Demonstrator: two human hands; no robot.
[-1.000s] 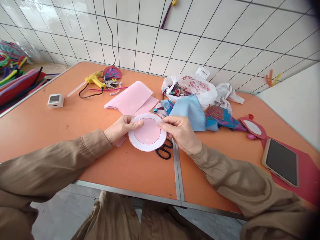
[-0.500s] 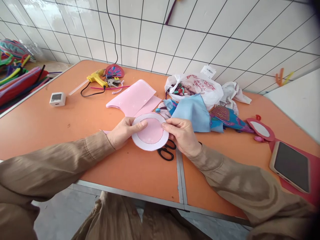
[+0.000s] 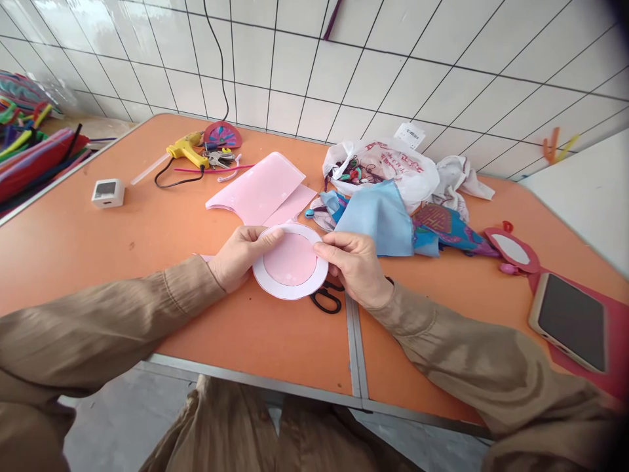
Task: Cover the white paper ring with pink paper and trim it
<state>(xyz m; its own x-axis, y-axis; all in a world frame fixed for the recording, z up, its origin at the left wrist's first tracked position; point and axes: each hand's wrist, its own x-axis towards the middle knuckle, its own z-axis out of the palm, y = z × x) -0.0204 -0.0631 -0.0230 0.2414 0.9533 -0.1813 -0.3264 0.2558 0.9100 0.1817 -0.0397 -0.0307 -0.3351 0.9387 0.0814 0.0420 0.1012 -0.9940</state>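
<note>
Between both hands is a white paper ring (image 3: 284,290) with a pink round piece (image 3: 291,259) showing in its middle. My left hand (image 3: 242,254) grips the ring's left edge, thumb on top and fingers beneath. On the opposite side, my right hand (image 3: 358,267) pinches the rim between thumb and forefinger. Black-handled scissors (image 3: 326,300) lie on the table just under the ring, their blades hidden. Behind the ring rests a folded pink sheet (image 3: 260,187) with a curved cut in its edge.
A yellow glue gun (image 3: 187,149) with a cord lies at the back left, near a small white box (image 3: 108,193). Blue cloth (image 3: 378,219) and a white plastic bag (image 3: 400,164) sit behind my right hand. A phone (image 3: 571,321) lies at right on the orange table (image 3: 255,341).
The ring has shifted slightly left and down in view and tilted a little. My left thumb has slid back toward the ring's upper-left edge. Both hands keep their hold.
</note>
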